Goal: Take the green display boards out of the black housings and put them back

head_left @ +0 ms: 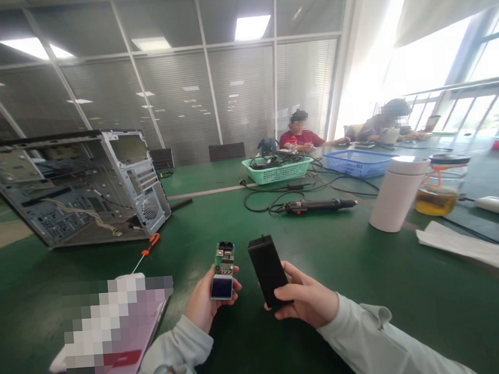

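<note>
My left hand [206, 301] grips a small green circuit board [224, 258] with a small lit display module [221, 287] at its near end. My right hand [304, 297] holds a black rectangular box [268, 270] upright between fingers and thumb. The two hands are close together but apart, low over the green table [369, 309]. Left of my left hand lies a pink printed sheet [128, 343], partly pixelated. A thin tool with an orange handle [150, 245] lies beyond it.
An open computer case [78, 187] lies on its side at left. Ahead are a green basket of cables [277, 169], a blue basket [358, 163] and a corded electric screwdriver [319, 205]. At right stand a white tumbler [398, 192] and an amber-filled jar [441, 188]. Two people [339, 129] sit beyond.
</note>
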The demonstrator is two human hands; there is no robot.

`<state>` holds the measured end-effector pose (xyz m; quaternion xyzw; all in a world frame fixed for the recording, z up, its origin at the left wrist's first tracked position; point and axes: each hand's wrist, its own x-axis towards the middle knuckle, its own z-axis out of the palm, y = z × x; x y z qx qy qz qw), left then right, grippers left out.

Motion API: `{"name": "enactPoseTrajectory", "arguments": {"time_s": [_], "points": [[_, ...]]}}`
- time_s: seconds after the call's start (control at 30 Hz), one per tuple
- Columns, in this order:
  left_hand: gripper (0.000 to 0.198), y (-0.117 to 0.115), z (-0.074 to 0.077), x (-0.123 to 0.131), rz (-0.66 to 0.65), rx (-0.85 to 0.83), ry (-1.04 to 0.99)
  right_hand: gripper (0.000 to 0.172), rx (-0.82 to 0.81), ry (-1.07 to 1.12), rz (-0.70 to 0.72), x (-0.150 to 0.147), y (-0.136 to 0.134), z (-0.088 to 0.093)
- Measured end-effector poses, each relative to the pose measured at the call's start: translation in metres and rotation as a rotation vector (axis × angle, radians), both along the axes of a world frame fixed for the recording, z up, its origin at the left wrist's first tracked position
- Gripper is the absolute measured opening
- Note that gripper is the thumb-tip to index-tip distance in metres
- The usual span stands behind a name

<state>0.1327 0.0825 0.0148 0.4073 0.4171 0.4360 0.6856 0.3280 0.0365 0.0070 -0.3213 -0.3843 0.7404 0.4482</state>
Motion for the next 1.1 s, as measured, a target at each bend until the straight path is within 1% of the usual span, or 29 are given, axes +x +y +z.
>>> {"name": "enactPoseTrajectory", "arguments": {"time_s": [0.07,0.13,0.23,0.37,0.43,0.5,0.57,0.63,0.67,0.77,0.87,0.93,1.0,1.1], "points": [[0.036,0.0,0.0,0.0,-0.003,0.006,0.007,0.06,0.038,-0.03,-0.028,0.0,0.001,-0.002],[0.038,0.001,-0.002,0.0,-0.009,0.019,0.032,0.06,0.042,-0.043,-0.035,0.0,0.001,-0.003],[0.039,-0.001,-0.003,0.001,-0.02,0.061,0.133,0.062,-0.005,-0.06,-0.02,-0.003,0.001,-0.002],[0.016,-0.006,0.001,0.005,0.055,0.211,0.308,0.067,-0.106,-0.082,0.024,-0.007,0.0,0.0],[0.01,-0.008,0.005,0.007,0.051,0.25,0.348,0.064,-0.115,-0.068,0.004,-0.006,0.001,0.001],[0.011,-0.009,0.007,0.007,0.04,0.241,0.379,0.06,-0.107,-0.058,-0.038,-0.005,0.002,0.002],[0.016,-0.008,0.006,0.007,0.042,0.205,0.398,0.05,-0.118,-0.043,-0.053,-0.003,0.003,0.003],[0.026,-0.006,0.002,0.005,0.005,0.151,0.396,0.036,-0.182,-0.012,-0.035,-0.002,0.004,0.005],[0.032,-0.005,0.0,0.003,-0.029,0.127,0.385,0.034,-0.224,0.013,-0.025,-0.002,0.004,0.006],[0.046,-0.002,-0.006,0.0,-0.112,0.108,0.336,0.042,-0.334,0.149,-0.036,-0.001,0.003,0.009],[0.053,0.003,-0.009,-0.002,-0.132,0.118,0.28,0.046,-0.352,0.35,-0.06,0.0,0.001,0.014],[0.055,0.005,-0.01,-0.002,-0.143,0.11,0.236,0.049,-0.351,0.431,-0.081,0.002,0.0,0.019],[0.056,0.005,-0.009,-0.002,-0.142,0.083,0.186,0.051,-0.38,0.466,-0.122,0.005,-0.001,0.025],[0.053,0.003,-0.006,-0.001,-0.123,0.053,0.119,0.058,-0.41,0.521,-0.195,0.019,-0.003,0.033]]}}
